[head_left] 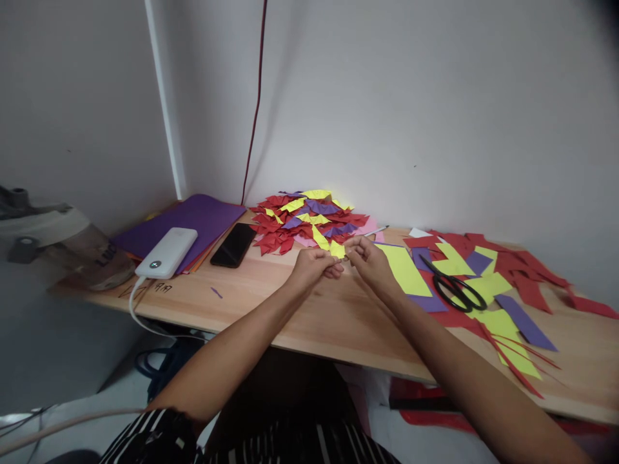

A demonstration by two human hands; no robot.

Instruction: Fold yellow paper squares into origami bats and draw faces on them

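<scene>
My left hand (313,265) and my right hand (366,258) meet over the wooden table (271,303), fingers pinched together. Between them they hold a small folded yellow paper piece (337,249). Just behind the hands lies a heap of folded red, yellow and purple paper pieces (307,220). To the right of my right hand lies a flat yellow paper sheet (403,269).
Black scissors (454,288) lie on cut red, yellow and purple paper scraps (507,283) at the right. A black phone (233,245), a white power bank (167,252) with cable and a purple paper stack (193,219) sit at the left. A red cable (256,96) runs up the wall.
</scene>
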